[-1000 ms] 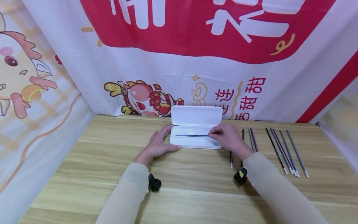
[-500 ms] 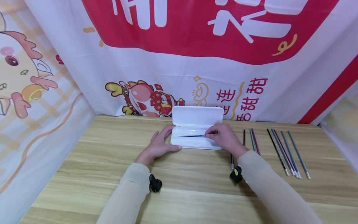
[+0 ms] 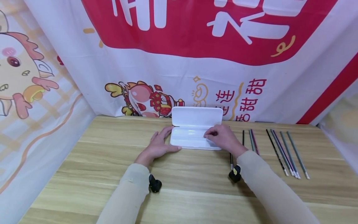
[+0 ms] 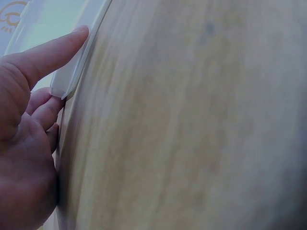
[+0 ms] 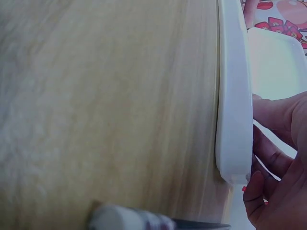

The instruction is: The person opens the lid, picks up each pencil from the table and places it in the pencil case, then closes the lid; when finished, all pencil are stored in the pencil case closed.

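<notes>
White case lay open;
left hand clasped one end; right hand overhung the other, grip impossible to tell.

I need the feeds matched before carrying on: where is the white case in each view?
Head: open white case, just right of centre, left hand at its left end.
Left wrist: white case, upper left, partly behind the left hand.
Right wrist: white case, right of centre, partly behind the right hand.
Shared landmark: wooden tabletop, in every view.
</notes>
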Available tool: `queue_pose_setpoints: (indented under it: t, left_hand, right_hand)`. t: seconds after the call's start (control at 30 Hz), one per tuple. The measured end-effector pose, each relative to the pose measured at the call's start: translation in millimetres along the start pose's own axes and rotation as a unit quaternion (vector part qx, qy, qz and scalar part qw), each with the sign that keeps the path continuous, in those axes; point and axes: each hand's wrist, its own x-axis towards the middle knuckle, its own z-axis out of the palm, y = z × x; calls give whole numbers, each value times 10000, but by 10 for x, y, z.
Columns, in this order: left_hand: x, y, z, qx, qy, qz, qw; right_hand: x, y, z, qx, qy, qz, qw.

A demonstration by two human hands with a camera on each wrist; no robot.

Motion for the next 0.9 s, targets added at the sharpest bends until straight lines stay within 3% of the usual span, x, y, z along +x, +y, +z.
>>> queue_pose_setpoints:
  t: [0.2,0.33,0.57,0.77,0.9]
  left_hand:
    - [-9,5,-7,-13,43,21,10000]
    - [-11,0,-6,12,40,47,10000]
    - [0,-11,13,35,14,82,10000]
    - [-4,-7,14,27,5,23,10000]
    - [-24,4,10,91,12,-19,10000]
  right_hand:
    - [-15,-20,-17,14,-5,21,10000]
    - [-78,-20,-92,47,220,-123,9997]
    - [-423,-18,-397,430,868,-313,9948]
    - [-844,132,-552,676,1343,443,9876]
    - [-1049,338,-582,930,1395,1007,9807]
